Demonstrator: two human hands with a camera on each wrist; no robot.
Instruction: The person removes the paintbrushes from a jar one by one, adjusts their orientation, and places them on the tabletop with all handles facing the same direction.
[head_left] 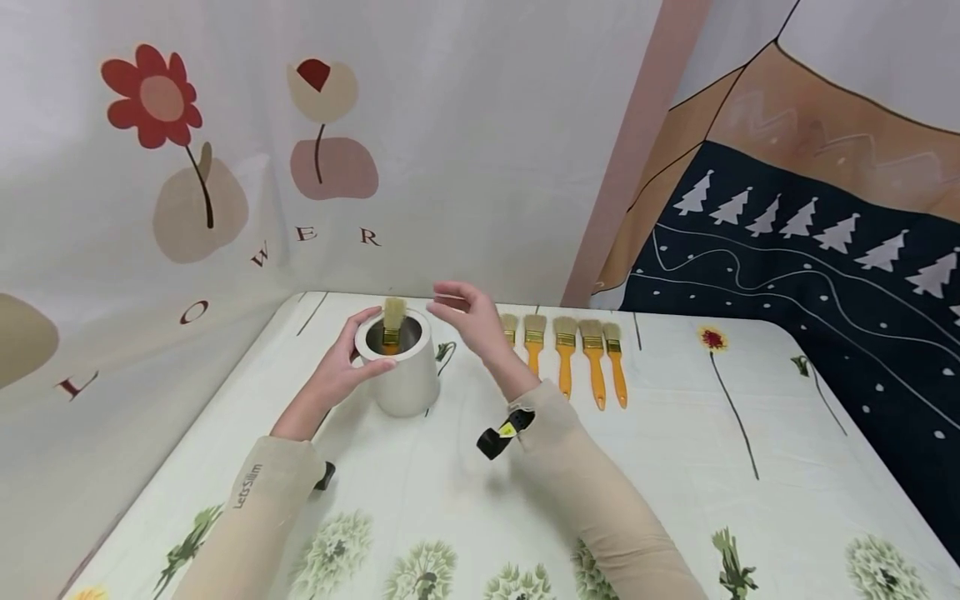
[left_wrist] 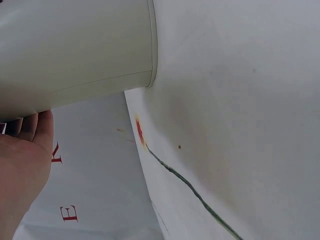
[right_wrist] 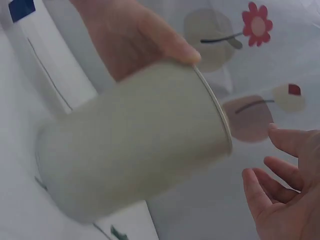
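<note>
A cream cylindrical canister (head_left: 407, 390) with a thick rim and a dark inside stands on the table. One paintbrush (head_left: 393, 315) is in it, pale bristles up, its handle mostly hidden inside. My left hand (head_left: 339, 363) grips the canister's left side near the top, thumb across the front of the rim. In the left wrist view, fingers of that hand (left_wrist: 27, 160) lie against the canister wall. My right hand (head_left: 474, 323) is just right of the rim, apart from it, fingers loosely bent. The right wrist view shows this hand (right_wrist: 282, 192) holding nothing.
Several paintbrushes with orange handles (head_left: 592, 367) lie in a row to the right, bristles toward the back; my right hand and forearm partly cover the leftmost. A flower-print cloth (head_left: 675, 467) covers the table. A printed curtain (head_left: 465, 167) hangs behind, with a dark one (head_left: 787, 275) at right.
</note>
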